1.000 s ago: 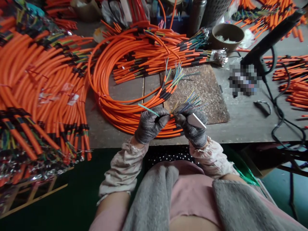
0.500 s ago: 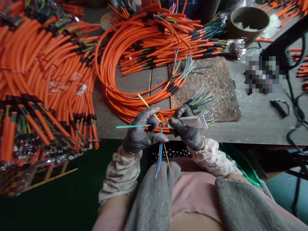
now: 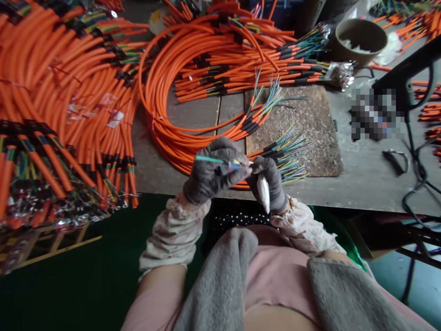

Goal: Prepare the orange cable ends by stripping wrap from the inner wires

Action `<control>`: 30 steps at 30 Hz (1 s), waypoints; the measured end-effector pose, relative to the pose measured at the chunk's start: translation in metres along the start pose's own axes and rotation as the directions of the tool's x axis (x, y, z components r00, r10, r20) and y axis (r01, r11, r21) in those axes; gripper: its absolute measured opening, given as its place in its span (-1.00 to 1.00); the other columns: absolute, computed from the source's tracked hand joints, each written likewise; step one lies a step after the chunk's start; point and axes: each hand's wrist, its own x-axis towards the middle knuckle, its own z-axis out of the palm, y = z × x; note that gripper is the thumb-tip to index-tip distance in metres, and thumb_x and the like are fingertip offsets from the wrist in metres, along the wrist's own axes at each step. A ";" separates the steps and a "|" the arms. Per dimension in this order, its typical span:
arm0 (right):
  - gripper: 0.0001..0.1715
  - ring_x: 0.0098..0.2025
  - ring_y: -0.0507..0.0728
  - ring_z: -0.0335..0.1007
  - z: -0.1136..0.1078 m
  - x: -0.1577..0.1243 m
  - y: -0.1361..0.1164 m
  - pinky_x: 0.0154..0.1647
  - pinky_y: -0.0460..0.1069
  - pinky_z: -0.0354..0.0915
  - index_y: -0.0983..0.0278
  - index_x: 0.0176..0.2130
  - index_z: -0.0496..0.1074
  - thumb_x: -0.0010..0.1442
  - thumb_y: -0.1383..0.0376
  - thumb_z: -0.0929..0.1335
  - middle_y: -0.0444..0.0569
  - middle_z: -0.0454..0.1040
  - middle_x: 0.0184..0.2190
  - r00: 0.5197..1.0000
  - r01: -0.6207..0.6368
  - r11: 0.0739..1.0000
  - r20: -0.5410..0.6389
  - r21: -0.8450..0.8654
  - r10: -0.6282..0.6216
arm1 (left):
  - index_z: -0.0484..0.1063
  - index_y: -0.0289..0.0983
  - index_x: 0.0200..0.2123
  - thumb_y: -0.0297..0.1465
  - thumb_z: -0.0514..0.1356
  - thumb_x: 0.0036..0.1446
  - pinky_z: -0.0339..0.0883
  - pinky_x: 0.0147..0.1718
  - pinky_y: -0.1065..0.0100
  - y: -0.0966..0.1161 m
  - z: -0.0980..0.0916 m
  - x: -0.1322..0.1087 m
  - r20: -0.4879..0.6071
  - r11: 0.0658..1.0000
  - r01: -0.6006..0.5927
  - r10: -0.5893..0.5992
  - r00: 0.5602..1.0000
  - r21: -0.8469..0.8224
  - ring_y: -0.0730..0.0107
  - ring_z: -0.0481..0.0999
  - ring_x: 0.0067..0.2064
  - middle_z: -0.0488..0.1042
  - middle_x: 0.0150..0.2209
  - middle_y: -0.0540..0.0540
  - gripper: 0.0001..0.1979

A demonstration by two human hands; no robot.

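Old grey plank desk [image 3: 361, 184] here, absolutely buried: huge fanned-out bundles of orange cable [image 3: 69, 92] on the left, and an orange cable coil [image 3: 165, 110] in the middle, its stripped colored wire ends lying across a worn brown mat [image 3: 303, 124] full of scraps. Back right there's a brown bowl [image 3: 360, 41], plus what looks like a black glue gun [image 3: 403, 69] with its black cord [image 3: 415, 174].

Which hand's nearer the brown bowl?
Right hand: it's below and left of the brown bowl, not touching it. The left hand is farther away, on the right hand's far side from the bowl.
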 end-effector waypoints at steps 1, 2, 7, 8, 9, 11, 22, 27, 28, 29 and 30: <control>-0.80 -0.38 0.04 0.40 -0.003 0.003 0.002 -0.28 -0.02 0.37 0.16 -0.31 0.38 0.28 0.36 0.47 -0.17 0.40 -0.42 0.988 0.157 0.981 0.030 -0.115 -0.154 | 0.53 -0.23 -0.30 -0.27 0.33 0.31 0.57 -0.21 0.23 -0.001 0.002 0.007 -0.030 0.995 0.064 -0.066 0.997 -0.073 0.30 0.60 -0.22 0.56 -0.26 -0.08 -0.82; -0.82 -0.37 0.05 0.41 -0.005 0.005 0.002 -0.29 -0.02 0.35 0.16 -0.30 0.41 0.28 0.41 0.44 -0.15 0.42 -0.43 0.953 0.303 0.928 0.074 -0.214 -0.294 | 0.50 -0.24 -0.34 -0.21 0.26 0.38 0.56 -0.27 0.26 -0.001 0.005 0.014 -0.046 0.979 0.130 -0.139 0.989 -0.158 0.33 0.58 -0.27 0.53 -0.29 -0.08 -0.73; -0.80 -0.40 0.07 0.37 -0.009 0.018 -0.001 -0.38 -0.03 0.26 0.17 -0.23 0.44 0.31 0.49 0.38 -0.13 0.42 -0.45 0.816 0.564 0.693 0.177 -0.448 -0.550 | 0.43 -0.23 -0.44 -0.04 0.16 0.41 0.50 -0.41 0.31 -0.006 0.017 0.033 -0.011 0.942 0.227 -0.237 0.971 -0.247 0.35 0.52 -0.39 0.49 -0.38 -0.10 -0.54; -0.80 -0.41 0.07 0.36 -0.008 0.019 0.000 -0.38 -0.03 0.25 0.16 -0.23 0.44 0.31 0.49 0.38 -0.13 0.42 -0.46 0.810 0.568 0.676 0.173 -0.470 -0.560 | 0.42 -0.23 -0.44 -0.04 0.16 0.42 0.50 -0.41 0.32 -0.006 0.017 0.034 -0.013 0.940 0.227 -0.238 0.971 -0.253 0.35 0.53 -0.39 0.50 -0.38 -0.11 -0.54; -0.80 -0.41 0.08 0.36 -0.007 0.019 0.001 -0.39 -0.02 0.25 0.16 -0.23 0.44 0.31 0.48 0.38 -0.13 0.42 -0.46 0.809 0.567 0.669 0.174 -0.481 -0.561 | 0.43 -0.23 -0.42 -0.04 0.16 0.42 0.51 -0.39 0.32 -0.006 0.016 0.035 -0.017 0.939 0.228 -0.240 0.971 -0.256 0.35 0.54 -0.38 0.51 -0.38 -0.12 -0.55; -0.83 -0.40 0.09 0.37 -0.004 0.017 0.005 -0.37 -0.01 0.25 0.16 -0.24 0.47 0.30 0.45 0.40 -0.11 0.44 -0.45 0.844 0.525 0.716 0.174 -0.461 -0.507 | 0.49 -0.24 -0.37 -0.04 0.15 0.43 0.55 -0.33 0.30 -0.004 0.014 0.033 -0.023 0.942 0.237 -0.249 0.968 -0.238 0.33 0.58 -0.35 0.55 -0.36 -0.12 -0.56; -0.58 -0.47 -0.01 0.12 -0.050 0.010 -0.010 -0.46 -0.10 0.16 0.19 -0.41 0.21 -0.04 0.26 0.53 -0.23 0.20 -0.48 0.820 -0.558 0.744 0.111 0.368 0.561 | 0.66 -0.26 -0.15 -0.47 0.01 0.53 0.55 -0.04 0.40 0.042 0.050 -0.044 0.324 0.888 -0.449 0.397 0.859 0.103 0.45 0.68 -0.12 0.72 -0.17 -0.02 -0.61; -0.61 -0.52 -0.04 0.12 -0.046 0.010 -0.005 -0.50 -0.12 0.14 0.21 -0.44 0.23 -0.09 0.35 0.52 -0.27 0.24 -0.55 0.770 -0.627 0.680 0.171 0.381 0.614 | 0.65 -0.23 -0.14 -0.48 0.05 0.52 0.51 0.03 0.39 0.044 0.049 -0.038 0.377 0.888 -0.441 0.366 0.851 0.133 0.47 0.68 -0.07 0.72 -0.16 0.00 -0.65; -0.62 -0.52 -0.04 0.12 -0.044 0.010 -0.003 -0.50 -0.12 0.16 0.21 -0.44 0.23 -0.08 0.36 0.52 -0.27 0.23 -0.55 0.779 -0.615 0.686 0.163 0.388 0.606 | 0.65 -0.24 -0.15 -0.48 0.05 0.51 0.52 0.03 0.37 0.043 0.048 -0.037 0.374 0.890 -0.437 0.364 0.853 0.131 0.45 0.69 -0.08 0.72 -0.16 -0.01 -0.66; -0.63 -0.52 -0.04 0.11 -0.044 0.010 0.000 -0.49 -0.13 0.17 0.21 -0.43 0.24 -0.06 0.35 0.52 -0.28 0.23 -0.55 0.788 -0.604 0.694 0.164 0.393 0.593 | 0.64 -0.25 -0.14 -0.48 0.06 0.51 0.53 0.03 0.36 0.042 0.049 -0.037 0.368 0.892 -0.436 0.368 0.854 0.120 0.43 0.69 -0.08 0.72 -0.16 -0.03 -0.67; -0.63 -0.52 -0.05 0.11 -0.044 0.009 0.003 -0.48 -0.13 0.18 0.21 -0.42 0.24 -0.05 0.35 0.52 -0.28 0.23 -0.54 0.795 -0.597 0.699 0.173 0.394 0.582 | 0.63 -0.26 -0.13 -0.48 0.06 0.50 0.54 0.03 0.34 0.041 0.049 -0.038 0.367 0.894 -0.436 0.373 0.852 0.104 0.40 0.70 -0.08 0.72 -0.16 -0.05 -0.69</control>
